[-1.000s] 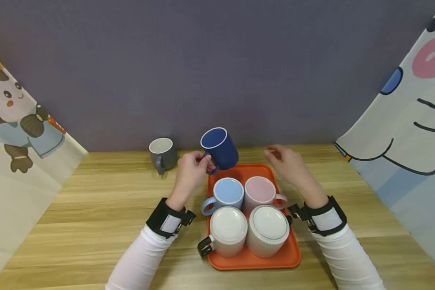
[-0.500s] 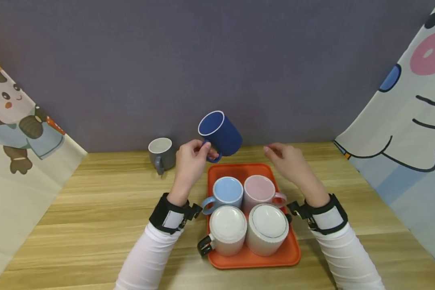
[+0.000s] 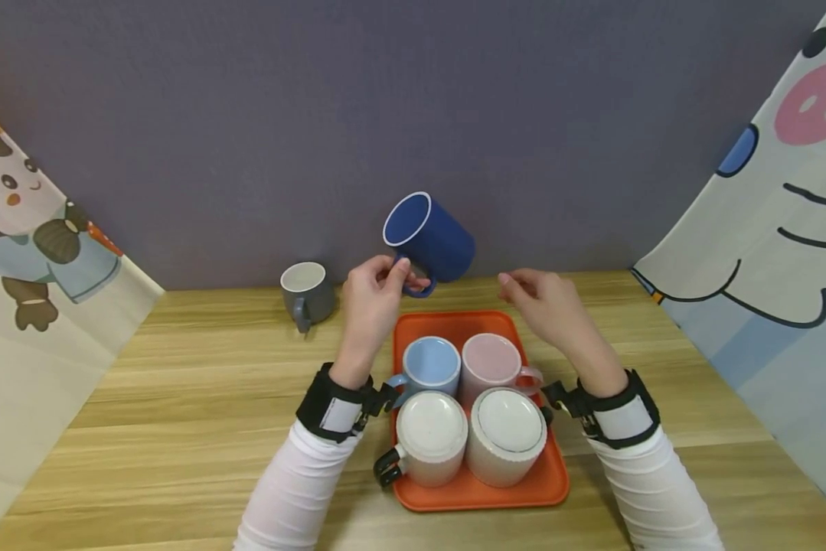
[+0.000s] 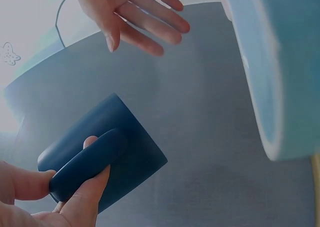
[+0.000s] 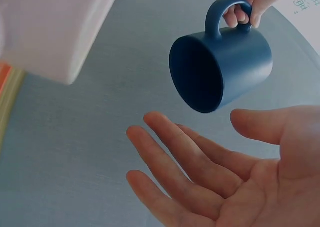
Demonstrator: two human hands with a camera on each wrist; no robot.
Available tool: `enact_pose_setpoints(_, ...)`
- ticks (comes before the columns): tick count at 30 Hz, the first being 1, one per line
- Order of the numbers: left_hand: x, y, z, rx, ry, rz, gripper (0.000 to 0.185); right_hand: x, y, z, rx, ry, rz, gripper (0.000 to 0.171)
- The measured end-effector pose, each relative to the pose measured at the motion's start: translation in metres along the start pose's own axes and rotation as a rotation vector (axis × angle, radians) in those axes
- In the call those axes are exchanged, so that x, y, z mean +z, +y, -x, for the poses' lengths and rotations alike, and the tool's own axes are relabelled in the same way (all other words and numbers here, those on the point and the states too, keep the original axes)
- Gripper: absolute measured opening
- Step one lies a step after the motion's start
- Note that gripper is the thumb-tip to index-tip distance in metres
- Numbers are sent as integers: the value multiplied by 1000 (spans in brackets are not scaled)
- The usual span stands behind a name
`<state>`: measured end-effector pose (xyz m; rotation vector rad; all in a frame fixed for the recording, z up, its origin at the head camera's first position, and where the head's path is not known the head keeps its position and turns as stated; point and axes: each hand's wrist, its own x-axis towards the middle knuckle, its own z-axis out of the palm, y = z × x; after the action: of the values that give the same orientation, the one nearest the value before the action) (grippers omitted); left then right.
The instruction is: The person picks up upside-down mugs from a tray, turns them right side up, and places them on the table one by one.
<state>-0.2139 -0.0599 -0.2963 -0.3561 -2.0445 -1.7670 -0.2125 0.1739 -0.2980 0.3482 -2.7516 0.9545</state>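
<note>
By its handle, my left hand (image 3: 374,306) holds a dark blue mug (image 3: 436,241) with a white rim in the air beyond the tray. The mug is tilted, its mouth toward the upper left in the head view. In the left wrist view, thumb and fingers pinch the mug's handle (image 4: 87,164). My right hand (image 3: 546,306) hovers right of the mug, apart from it and holding nothing. Its fingers (image 5: 180,172) are spread and loosely bent below the mug in the right wrist view.
An orange tray (image 3: 481,501) bears upside-down mugs: a light blue mug (image 3: 432,363), a pink mug (image 3: 491,363) and two white mugs, one with a black handle (image 3: 388,467). A grey mug (image 3: 308,295) stands upright at left. A grey wall (image 3: 247,153) rises behind the table.
My left hand has raised the blue mug, first upward, then a little to the right, tilting it further. My right hand has hardly moved. The mugs on the tray stay as they were.
</note>
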Motion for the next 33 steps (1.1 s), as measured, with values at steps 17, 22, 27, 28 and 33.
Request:
enact_pose_setpoints(17,12,10,0,11,3,225,21,-1,-29,-1,-31,29,-59,51)
enact_pose_setpoints(22,12,16,1,7,9,260,21,0,-35,-1,-34,24,-77,52)
enact_pose_setpoints(27,16,19,2,3,9,300,21,4,-43,-2,-38,18,-100,53)
enact_pose_setpoints(28,17,19,2,6,8,309,21,5,-45,-2,-41,19,-107,52)
enact_pose_setpoints(33,26,21,3,-9,24,330,23,12,-51,-4,-57,37,-114,49)
